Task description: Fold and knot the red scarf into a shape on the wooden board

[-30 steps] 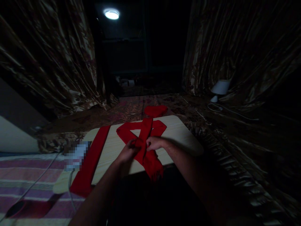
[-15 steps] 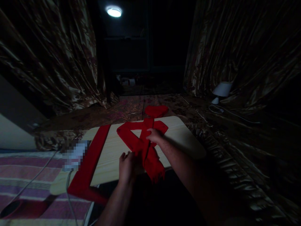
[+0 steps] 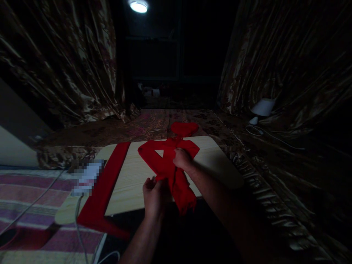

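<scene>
A red scarf (image 3: 162, 165) with a fringed end lies crossed over itself in a loop on a light wooden tabletop (image 3: 129, 183). The fringe hangs over the near edge. My right hand (image 3: 183, 158) grips the scarf at the crossing, with fingers curled into the cloth. Lower and to the left, my left hand (image 3: 153, 191) pinches the scarf's edge between thumb and fingers; part of that grip lies in shadow. A flat red strip of cloth (image 3: 110, 183) runs along the tabletop's left side and folds over the near edge.
A red cloth bundle (image 3: 184, 128) sits past the far edge on patterned fabric. At left are a blurred-out packet (image 3: 89, 178), a grey cable (image 3: 77, 227) and a striped cover (image 3: 33, 201). A small white lamp (image 3: 262, 107) with a cord stands at right, near curtains (image 3: 253, 55).
The scarf's upper strip, which stood out at the far edge, now lies lower and wider near the crossing. My left hand has shifted slightly right, onto the scarf's edge. The view has moved a little.
</scene>
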Motion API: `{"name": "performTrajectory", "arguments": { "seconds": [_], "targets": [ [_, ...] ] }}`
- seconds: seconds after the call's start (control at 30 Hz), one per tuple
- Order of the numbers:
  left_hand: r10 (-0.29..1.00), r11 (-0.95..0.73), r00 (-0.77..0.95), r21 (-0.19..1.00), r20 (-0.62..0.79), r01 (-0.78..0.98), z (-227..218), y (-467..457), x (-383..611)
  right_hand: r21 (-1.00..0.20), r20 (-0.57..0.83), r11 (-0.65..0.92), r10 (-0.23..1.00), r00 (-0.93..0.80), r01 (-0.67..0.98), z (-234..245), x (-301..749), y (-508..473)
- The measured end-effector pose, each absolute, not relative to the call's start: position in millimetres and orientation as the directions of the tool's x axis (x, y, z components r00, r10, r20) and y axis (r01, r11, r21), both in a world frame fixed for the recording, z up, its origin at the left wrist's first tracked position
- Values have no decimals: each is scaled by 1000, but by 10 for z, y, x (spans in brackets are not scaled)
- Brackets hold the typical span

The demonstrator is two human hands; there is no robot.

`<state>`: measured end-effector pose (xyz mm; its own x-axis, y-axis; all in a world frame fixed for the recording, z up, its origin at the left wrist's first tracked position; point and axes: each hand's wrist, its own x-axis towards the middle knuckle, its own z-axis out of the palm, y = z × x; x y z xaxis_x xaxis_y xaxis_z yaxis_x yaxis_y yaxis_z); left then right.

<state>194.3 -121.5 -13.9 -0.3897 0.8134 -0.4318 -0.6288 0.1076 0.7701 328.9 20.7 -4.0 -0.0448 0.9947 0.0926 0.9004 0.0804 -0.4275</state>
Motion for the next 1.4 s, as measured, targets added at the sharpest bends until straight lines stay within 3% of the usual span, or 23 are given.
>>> {"name": "performTrajectory", "arguments": {
  "seconds": [0.1, 0.17, 0.27, 0.47, 0.57, 0.77, 0.93, 1.07, 1.23, 1.4],
  "targets": [
    [789, 127, -386, 741, -478, -659, -175, -1347, 1922, -356, 212, 159, 974, -86, 921, -16, 3230, 118],
    [822, 160, -310, 716, -478, -680, -187, -1394, 1911, -296, 261, 290, 941, -215, 910, -1, 3193, 70],
    [869, 254, -149, 685, -471, -683, -175, -1326, 1922, -254, 161, 403, 914, -372, 879, 6, 3164, 57],
    [920, 353, 168, 565, -353, -746, -144, -816, 2054, -357, 15, 285, 954, -300, 890, 23, 3218, 169],
    [891, 413, 219, 510, -397, -755, -181, -581, 2081, -473, -22, 253, 954, -299, 844, 45, 3258, 246],
    [896, 422, 265, 494, -358, -760, -274, -346, 2002, -649, -9, 165, 975, -224, 743, 179, 3274, 400],
    [937, 331, 215, 500, -275, -800, -319, -262, 1958, -764, -67, 173, 937, -342, 621, 274, 3250, 525],
    [967, 247, 174, 519, -187, -818, -320, -206, 1959, -785, -169, 140, 889, -426, 604, 302, 3278, 630],
    [978, 189, 111, 527, -177, -829, -311, -165, 1964, -831, -371, -30, 774, -514, 555, 368, 3389, 663],
    [966, 207, 91, 520, -240, -828, -316, -123, 1970, -832, -361, -58, 813, -457, 552, 340, 3416, 680]
  ]
}}
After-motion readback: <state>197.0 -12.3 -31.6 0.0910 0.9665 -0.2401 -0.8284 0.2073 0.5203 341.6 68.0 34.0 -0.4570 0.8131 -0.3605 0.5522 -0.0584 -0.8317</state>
